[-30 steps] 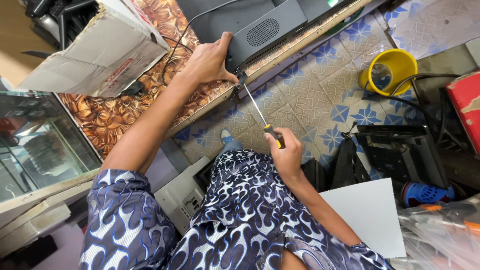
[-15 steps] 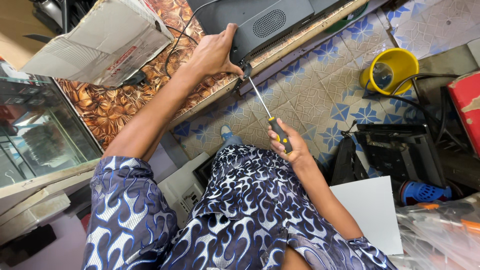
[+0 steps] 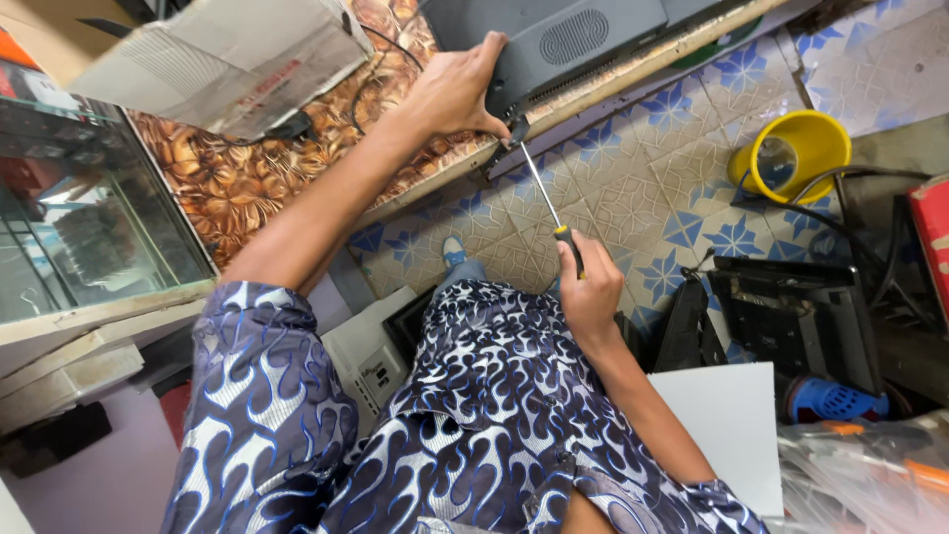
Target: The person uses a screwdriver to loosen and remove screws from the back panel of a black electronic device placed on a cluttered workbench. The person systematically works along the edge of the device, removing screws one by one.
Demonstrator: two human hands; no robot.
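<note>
Your left hand covers the near corner of the grey unit, and the unit's far side runs off the top edge. You cannot see the screwdriver tip where it meets the unit; your fingers hide it. Your right hand wraps most of the handle. The box is cut off at the top. Your body hides the floor beneath you. The plastic bag at lower right is blurred, its contents unclear. The red thing runs off the right edge.
</note>
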